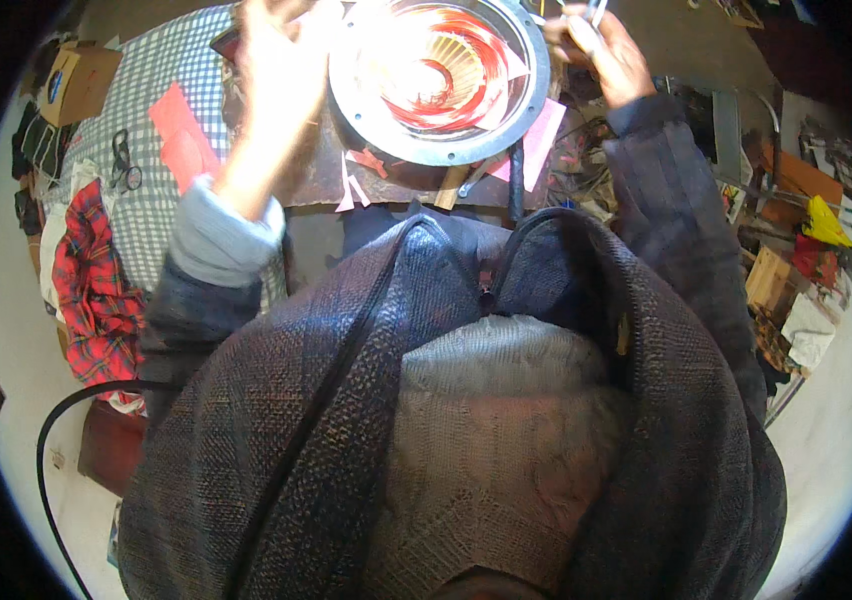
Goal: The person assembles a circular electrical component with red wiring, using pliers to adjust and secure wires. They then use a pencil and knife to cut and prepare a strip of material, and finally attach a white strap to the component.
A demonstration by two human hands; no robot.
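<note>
A round metal motor stator stands in front of me, with red copper wire windings around its slotted core. Bright light washes out part of it. My left hand is at the stator's left rim, overexposed and cut off at the top edge, so its fingers are not clear. Right of the stator, my right hand is closed around a thin, pale, rod-like tool, whose kind I cannot make out. Pink paper strips and a short wooden stick lie just below the stator on the dark worktable.
On the left, a checkered cloth carries red paper and eyeglasses. A cardboard box and red plaid cloth lie further left. Pink paper and a dark handle are nearer. Clutter with a yellow bag fills the right.
</note>
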